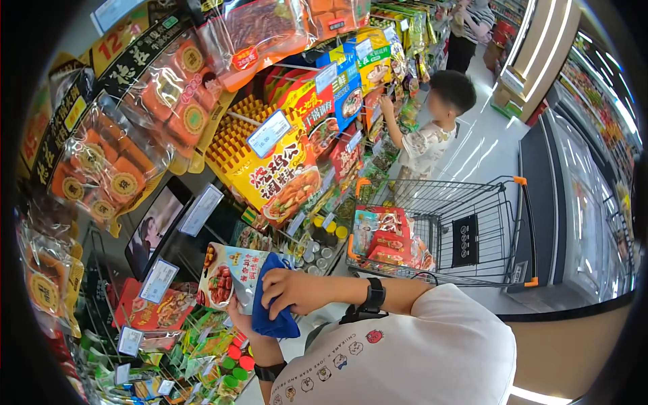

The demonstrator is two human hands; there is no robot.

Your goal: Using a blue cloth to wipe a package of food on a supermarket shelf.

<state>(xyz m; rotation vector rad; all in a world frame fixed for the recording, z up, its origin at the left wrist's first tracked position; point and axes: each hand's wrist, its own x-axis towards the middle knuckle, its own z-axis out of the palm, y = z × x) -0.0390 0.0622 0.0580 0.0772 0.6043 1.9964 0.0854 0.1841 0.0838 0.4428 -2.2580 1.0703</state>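
My left hand (241,316) grips the lower edge of a seasoning sauce packet (220,279) with a picture of glazed meat on its front. My right hand (286,292) presses a blue cloth (270,317) against the packet's face, covering one side of it. Both wrists wear black bands. Beyond the packet, a red food packet (157,306) hangs on the display rack, and a small screen (156,228) playing a picture is mounted among the hooks.
Yellow seasoning packets (276,174) and clear bags of orange blocks (109,174) hang from hooks with price tags. A wire shopping cart (440,228) holds several red packets (390,235). Beside it, a child (430,136) reaches toward the shelf. A freezer cabinet (582,202) lines the aisle.
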